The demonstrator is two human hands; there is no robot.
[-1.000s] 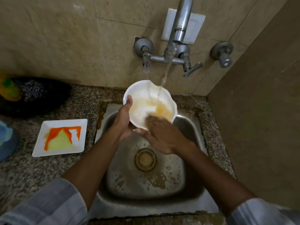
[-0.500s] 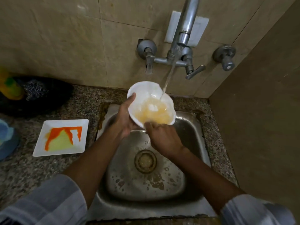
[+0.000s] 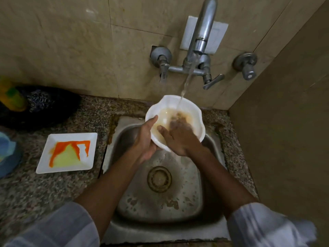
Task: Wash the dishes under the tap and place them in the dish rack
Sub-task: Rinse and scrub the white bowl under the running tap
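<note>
A white scalloped bowl (image 3: 193, 111) is held tilted over the steel sink (image 3: 160, 202), under the running tap (image 3: 203, 38). Murky orange-brown water sits inside it. My left hand (image 3: 145, 138) grips the bowl's left rim from below, thumb over the edge. My right hand (image 3: 179, 138) lies inside the bowl with its fingers spread in the water, rubbing the inner surface. The stream lands just beyond my right fingertips. No dish rack is in view.
A square white plate (image 3: 46, 163) smeared with orange and yellow-green sauce sits on the speckled granite counter (image 3: 44, 189) left of the sink. A dark cloth (image 3: 49, 104) and a yellow-green item (image 3: 12, 97) lie behind it; a blue object (image 3: 7, 154) is at the far left. A wall closes the right side.
My right hand has moved from the bowl's lower rim back into the bowl, fingers in the water. The water inside looks paler and browner than before. My left hand keeps its grip.
</note>
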